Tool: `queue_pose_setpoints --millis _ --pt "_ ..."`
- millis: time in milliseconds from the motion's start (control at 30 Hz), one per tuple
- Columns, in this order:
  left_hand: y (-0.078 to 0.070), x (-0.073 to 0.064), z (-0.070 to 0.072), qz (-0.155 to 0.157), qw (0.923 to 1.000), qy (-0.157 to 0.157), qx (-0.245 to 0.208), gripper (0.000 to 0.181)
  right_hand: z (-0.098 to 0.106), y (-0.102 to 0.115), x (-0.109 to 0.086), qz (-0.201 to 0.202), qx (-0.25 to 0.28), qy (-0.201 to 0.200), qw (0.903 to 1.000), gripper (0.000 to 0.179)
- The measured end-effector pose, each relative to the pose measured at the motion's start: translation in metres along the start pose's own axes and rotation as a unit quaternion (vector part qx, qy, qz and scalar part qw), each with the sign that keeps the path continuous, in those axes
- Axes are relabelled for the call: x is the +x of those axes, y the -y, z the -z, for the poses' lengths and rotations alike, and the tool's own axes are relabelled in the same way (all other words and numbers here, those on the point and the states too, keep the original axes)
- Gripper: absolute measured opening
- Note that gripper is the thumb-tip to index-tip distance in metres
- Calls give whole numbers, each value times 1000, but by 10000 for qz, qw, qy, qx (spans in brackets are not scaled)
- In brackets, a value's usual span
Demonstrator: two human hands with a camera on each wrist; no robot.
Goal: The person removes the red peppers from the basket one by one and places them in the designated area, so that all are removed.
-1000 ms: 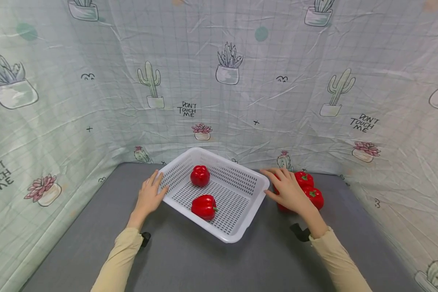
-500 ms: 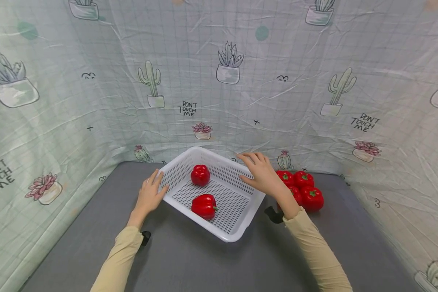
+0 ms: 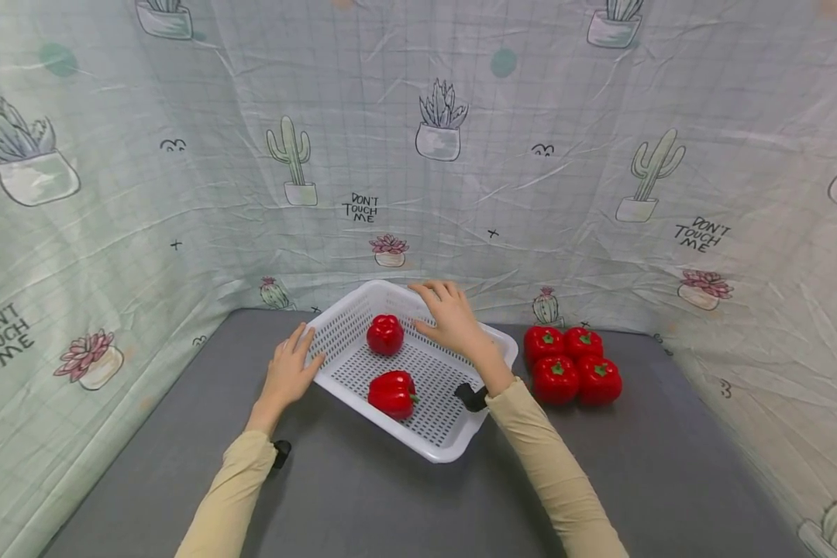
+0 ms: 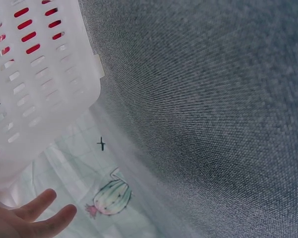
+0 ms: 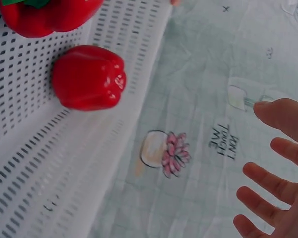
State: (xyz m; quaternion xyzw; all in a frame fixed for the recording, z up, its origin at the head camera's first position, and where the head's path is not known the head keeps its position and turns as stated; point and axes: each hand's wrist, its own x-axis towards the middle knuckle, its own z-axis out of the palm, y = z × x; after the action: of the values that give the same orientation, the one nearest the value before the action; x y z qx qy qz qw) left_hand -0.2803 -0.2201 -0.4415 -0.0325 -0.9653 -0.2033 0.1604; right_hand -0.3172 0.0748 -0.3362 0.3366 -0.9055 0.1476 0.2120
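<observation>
A white perforated plastic basket (image 3: 418, 448) stands at an angle on the grey table. Inside lie two red bell peppers: one (image 3: 385, 335) near the back corner, another (image 3: 392, 394) on its side with its green stem to the right. My left hand (image 3: 287, 373) rests at the basket's left rim, fingers extended. Over the basket's back right part is my right hand (image 3: 452, 322), fingers spread and holding nothing. In the right wrist view the right hand (image 5: 278, 183) is apart from the bell pepper (image 5: 89, 78). The left wrist view shows the basket's outer wall (image 4: 44, 74) beside the left fingers (image 4: 49, 218).
Several red bell peppers (image 3: 556, 380) stand grouped on the table (image 3: 404, 511) to the right of the basket. A pale curtain (image 3: 474, 194) with printed cacti hangs behind and along both sides.
My right hand has moved left from above the grouped bell peppers to over the basket, uncovering that group. The left hand, the basket and the two peppers in it stay in place.
</observation>
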Motion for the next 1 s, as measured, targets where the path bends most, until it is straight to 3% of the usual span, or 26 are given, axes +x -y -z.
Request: queue_pose_setpoints --millis 633,1000 --pt "-1 0 -2 -62 9999 -136 -2 58 -63 1 38 -501 -88 849 9951 50" --pt "-2 -1 1 1 10000 -75 -49 59 -98 0 43 -65 -902 1427 9856 52"
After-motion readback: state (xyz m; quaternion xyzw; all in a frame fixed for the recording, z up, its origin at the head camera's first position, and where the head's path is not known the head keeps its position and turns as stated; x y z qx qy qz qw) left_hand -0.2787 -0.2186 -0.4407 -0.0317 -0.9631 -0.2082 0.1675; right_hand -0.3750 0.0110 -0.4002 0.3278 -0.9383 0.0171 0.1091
